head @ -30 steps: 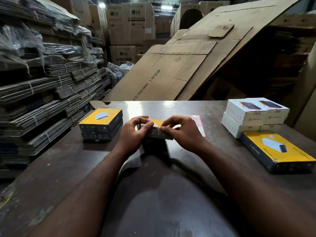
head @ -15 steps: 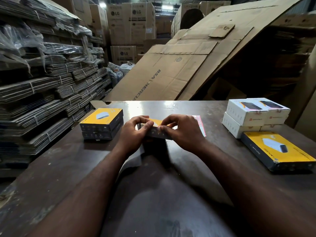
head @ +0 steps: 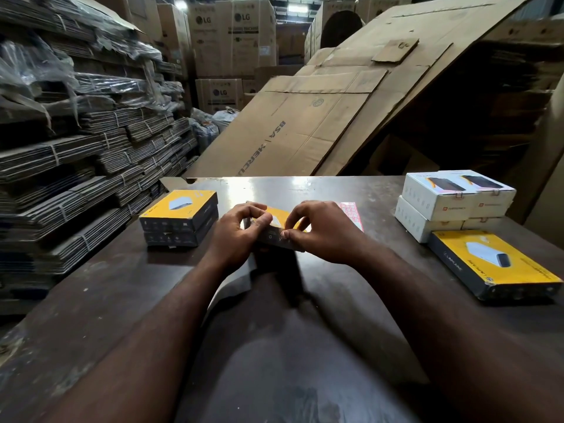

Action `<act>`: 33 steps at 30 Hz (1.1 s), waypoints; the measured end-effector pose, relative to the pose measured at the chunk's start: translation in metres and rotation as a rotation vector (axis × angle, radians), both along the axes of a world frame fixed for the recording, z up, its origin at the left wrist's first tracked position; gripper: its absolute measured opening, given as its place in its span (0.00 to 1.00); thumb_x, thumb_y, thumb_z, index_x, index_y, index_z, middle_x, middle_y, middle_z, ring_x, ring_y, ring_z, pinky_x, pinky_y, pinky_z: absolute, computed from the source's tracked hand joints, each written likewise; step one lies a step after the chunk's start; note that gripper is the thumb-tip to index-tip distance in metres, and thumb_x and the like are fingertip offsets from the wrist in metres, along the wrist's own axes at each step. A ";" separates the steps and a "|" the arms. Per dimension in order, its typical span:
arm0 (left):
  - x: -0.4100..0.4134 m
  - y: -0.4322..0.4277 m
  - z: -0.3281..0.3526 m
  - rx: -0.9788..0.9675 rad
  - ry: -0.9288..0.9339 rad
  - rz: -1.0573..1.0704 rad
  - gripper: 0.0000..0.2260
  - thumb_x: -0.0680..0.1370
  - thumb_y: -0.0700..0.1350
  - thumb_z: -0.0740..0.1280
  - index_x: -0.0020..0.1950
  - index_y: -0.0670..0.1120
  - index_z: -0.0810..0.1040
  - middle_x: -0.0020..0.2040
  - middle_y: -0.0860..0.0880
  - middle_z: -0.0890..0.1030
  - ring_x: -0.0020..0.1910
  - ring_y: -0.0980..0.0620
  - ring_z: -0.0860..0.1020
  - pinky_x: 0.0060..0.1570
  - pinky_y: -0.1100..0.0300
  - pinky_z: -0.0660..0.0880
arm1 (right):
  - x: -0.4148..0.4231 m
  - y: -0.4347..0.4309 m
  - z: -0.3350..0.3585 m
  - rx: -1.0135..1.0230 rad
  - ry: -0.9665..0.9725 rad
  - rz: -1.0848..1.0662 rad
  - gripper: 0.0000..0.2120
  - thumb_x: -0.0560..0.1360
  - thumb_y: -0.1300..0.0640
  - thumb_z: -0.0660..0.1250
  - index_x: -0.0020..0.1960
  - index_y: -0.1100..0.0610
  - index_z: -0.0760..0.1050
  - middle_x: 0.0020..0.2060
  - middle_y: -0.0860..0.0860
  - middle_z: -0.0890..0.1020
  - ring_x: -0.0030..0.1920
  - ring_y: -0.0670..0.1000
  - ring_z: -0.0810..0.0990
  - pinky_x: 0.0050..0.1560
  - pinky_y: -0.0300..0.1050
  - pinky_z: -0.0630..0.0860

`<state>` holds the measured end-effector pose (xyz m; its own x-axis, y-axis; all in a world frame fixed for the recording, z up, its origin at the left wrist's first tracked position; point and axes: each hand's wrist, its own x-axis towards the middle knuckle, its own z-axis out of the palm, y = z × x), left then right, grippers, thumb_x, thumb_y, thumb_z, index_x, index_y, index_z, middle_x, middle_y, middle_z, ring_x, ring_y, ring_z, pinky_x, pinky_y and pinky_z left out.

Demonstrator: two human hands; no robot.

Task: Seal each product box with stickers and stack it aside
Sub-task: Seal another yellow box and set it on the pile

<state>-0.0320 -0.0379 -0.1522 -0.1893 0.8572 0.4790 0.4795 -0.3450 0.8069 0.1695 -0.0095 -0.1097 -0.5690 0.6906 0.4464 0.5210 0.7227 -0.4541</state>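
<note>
A small cardboard product box with a yellow top and dark grey sides (head: pixel 274 239) sits at the middle of the dark brown desk (head: pixel 91 285), tilted with its near side face toward the camera, held between both hands. The left hand (head: pixel 241 236) grips its left end, fingers curled over the top edge and thumb on the near side. The right hand (head: pixel 323 233) grips the right end, forefinger and thumb pinching at the upper edge of the near side face. Whether a sticker lies under those fingertips is too small to tell.

Just behind the right hand, a pink-and-white sticker sheet (head: pixel 351 213) lies flat on the desk, partly hidden by the knuckles. To the left, a stack of two matching yellow-topped boxes (head: pixel 180 215) stands near the desk's edge. At the right, a two-high block of white product boxes (head: pixel 451 199) stands, and just in front of it lies a larger flat yellow-topped box (head: pixel 494 264).

Beyond the desk, large flattened brown cardboard sheets (head: pixel 305 126) lean at a slant. Bundles of tied, flattened cardboard (head: pixel 76 163) are piled at the left, and tall printed brown cartons (head: pixel 232 35) stand at the back.
</note>
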 end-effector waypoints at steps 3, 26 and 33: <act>0.001 -0.001 -0.001 0.006 -0.004 0.003 0.13 0.73 0.59 0.69 0.42 0.50 0.82 0.55 0.59 0.83 0.57 0.56 0.80 0.61 0.43 0.76 | 0.000 0.000 0.000 0.008 -0.004 -0.001 0.06 0.73 0.52 0.74 0.40 0.44 0.78 0.41 0.44 0.82 0.42 0.46 0.83 0.46 0.49 0.81; 0.003 -0.001 -0.001 -0.012 0.015 -0.019 0.12 0.74 0.57 0.67 0.42 0.50 0.82 0.57 0.54 0.82 0.59 0.56 0.79 0.60 0.42 0.77 | -0.001 0.001 -0.007 0.083 -0.023 0.003 0.07 0.73 0.53 0.74 0.45 0.47 0.76 0.42 0.44 0.79 0.40 0.44 0.78 0.39 0.39 0.71; 0.007 -0.001 -0.002 -0.031 0.012 -0.039 0.11 0.74 0.57 0.67 0.42 0.50 0.82 0.58 0.56 0.81 0.61 0.60 0.77 0.64 0.44 0.74 | -0.001 0.004 -0.009 0.105 -0.037 -0.007 0.07 0.73 0.53 0.74 0.43 0.47 0.76 0.41 0.44 0.78 0.40 0.45 0.77 0.38 0.40 0.71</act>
<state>-0.0255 -0.0388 -0.1540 -0.1499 0.8783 0.4541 0.4758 -0.3385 0.8118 0.1688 -0.0058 -0.1186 -0.5816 0.6453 0.4953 0.5409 0.7615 -0.3571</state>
